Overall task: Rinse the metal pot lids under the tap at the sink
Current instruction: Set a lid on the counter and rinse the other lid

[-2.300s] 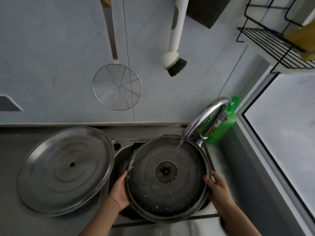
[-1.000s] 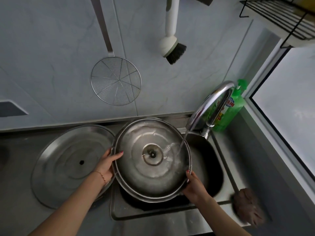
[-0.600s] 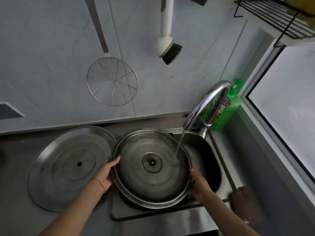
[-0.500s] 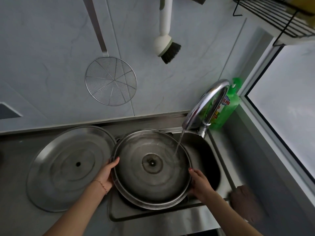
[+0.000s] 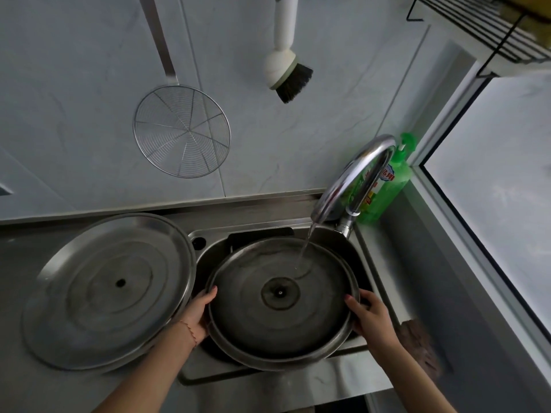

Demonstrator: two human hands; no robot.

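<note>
A round metal pot lid [image 5: 256, 320] is held nearly flat over the sink [image 5: 208, 248], hollow side up. My left hand [image 5: 198, 314] grips its left rim and my right hand [image 5: 368, 318] grips its right rim. Water runs from the curved chrome tap [image 5: 354, 180] and lands on the lid's upper right part. A second, larger metal lid [image 5: 107, 290] lies on the counter to the left, overlapping the sink's left edge.
A green dish soap bottle [image 5: 390, 189] stands behind the tap. A wire skimmer [image 5: 182, 131] and a white dish brush [image 5: 284, 67] hang on the tiled wall. A brown scouring pad [image 5: 417, 344] lies right of the sink. A black wire rack [image 5: 489, 28] hangs at upper right, beside a window.
The lid was tilted up toward the wall under the water, then lowered and shifted right to lie flatter over the sink. Both hands kept their grip on its rim.
</note>
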